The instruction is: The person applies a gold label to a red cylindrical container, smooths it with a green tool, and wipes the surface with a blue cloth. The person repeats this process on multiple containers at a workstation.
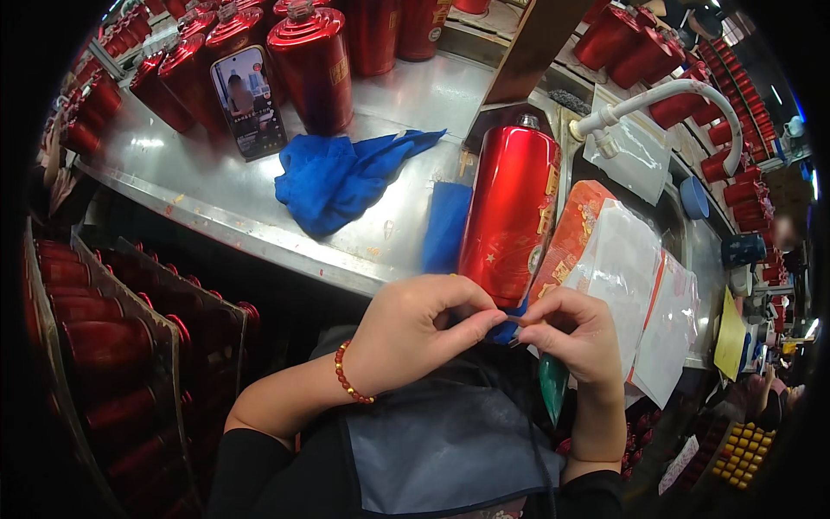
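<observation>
From the head view, a dark blue-grey, smooth-looking apron (441, 454) is lying nearest the camera, and just beyond it both hands are working close together. The left hand (415, 329) is curling, thumb and forefinger pinching; the right hand (581, 333) is mirroring it, fingertips nearly meeting the other's. Whatever they are gripping is too small to make out. Below the right hand, a green, pointed, shiny piece (553, 387) is hanging tip downward; whether the palm is holding it, I can't tell.

And here, right behind the fingertips, a glossy, metallic-red, round-bodied bottle (510, 208) with gold decoration is lying on the grey metal worktop (393, 225), beside a flat blue pad (447, 227). It's looking rigid and fairly heavy, probably slippery on that polished skin and likely breakable if it's glass; both palms around the broad body would be giving the safest hold, with the narrow neck serving only for steadying. Its long axis is running away from the person, leaning slightly right, neck pointing to the far side, base facing the hands. To its left, a crumpled blue cloth (328, 186) is resting; to its right, white sheets (609, 259) are spreading out.
</observation>
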